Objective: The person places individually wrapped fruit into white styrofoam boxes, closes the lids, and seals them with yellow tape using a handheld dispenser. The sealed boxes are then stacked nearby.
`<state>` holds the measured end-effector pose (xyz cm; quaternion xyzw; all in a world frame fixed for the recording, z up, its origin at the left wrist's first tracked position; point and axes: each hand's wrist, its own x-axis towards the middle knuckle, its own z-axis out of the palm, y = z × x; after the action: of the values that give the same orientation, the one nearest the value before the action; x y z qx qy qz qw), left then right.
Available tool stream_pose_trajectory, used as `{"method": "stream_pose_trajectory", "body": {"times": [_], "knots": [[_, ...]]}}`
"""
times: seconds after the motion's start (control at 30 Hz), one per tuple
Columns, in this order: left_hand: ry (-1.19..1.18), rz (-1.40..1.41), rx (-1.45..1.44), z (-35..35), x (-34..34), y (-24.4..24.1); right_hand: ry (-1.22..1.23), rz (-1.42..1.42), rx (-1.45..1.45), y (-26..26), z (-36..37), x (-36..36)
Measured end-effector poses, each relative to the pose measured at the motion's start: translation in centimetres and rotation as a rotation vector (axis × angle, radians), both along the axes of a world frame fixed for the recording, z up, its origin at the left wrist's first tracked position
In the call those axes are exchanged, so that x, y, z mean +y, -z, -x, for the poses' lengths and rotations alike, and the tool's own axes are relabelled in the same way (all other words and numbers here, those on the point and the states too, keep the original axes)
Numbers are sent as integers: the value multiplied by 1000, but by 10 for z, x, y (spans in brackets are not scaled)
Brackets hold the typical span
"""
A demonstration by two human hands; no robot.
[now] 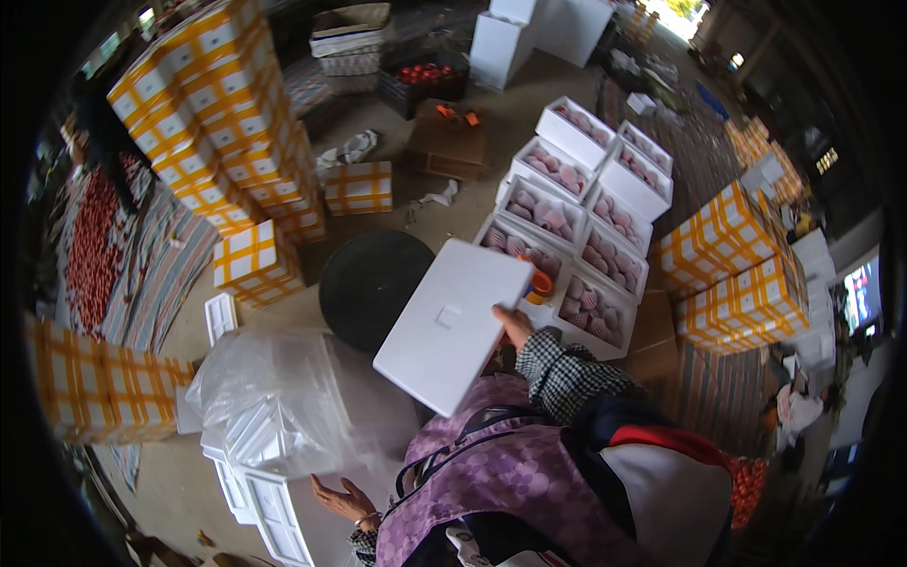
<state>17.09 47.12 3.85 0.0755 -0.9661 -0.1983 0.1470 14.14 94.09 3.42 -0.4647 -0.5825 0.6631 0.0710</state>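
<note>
My right hand [514,327] grips the edge of a white foam box lid [453,319], which is held tilted in front of me. Just beyond that hand are an orange and blue tape dispenser [538,287] and open white foam boxes [595,312] holding fruit in pink foam nets [589,312]. My left hand [347,502], fingers apart and with nothing in it, is beside a stack of white foam lids [273,514]. A clear plastic bag [273,397] partly covers these lids. Behind the held lid stands a round black surface [375,283], partly hidden.
Tall stacks of foam boxes with yellow tape [220,113] rise at the left; more taped boxes [737,262] stand at the right. A cardboard box [446,142] and a dark crate of red fruit [425,78] are ahead. A person [106,135] is by piled red fruit [96,248].
</note>
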Motion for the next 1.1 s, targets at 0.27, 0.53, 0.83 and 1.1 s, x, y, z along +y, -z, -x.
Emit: {"method": "stream_pose_trajectory", "body": {"times": [0.27, 0.53, 0.83, 1.1], "knots": [[273, -604, -266, 108, 178, -11, 103, -155, 246, -40, -35, 233], [500, -1130, -536, 186, 488, 25, -813, -210, 179, 10, 44, 288], [-47, -1115, -807, 266, 432, 57, -174, 38, -366, 111, 37, 343], [-64, -1067, -725, 335, 394, 122, -573, -670, -637, 187, 34, 283]]}}
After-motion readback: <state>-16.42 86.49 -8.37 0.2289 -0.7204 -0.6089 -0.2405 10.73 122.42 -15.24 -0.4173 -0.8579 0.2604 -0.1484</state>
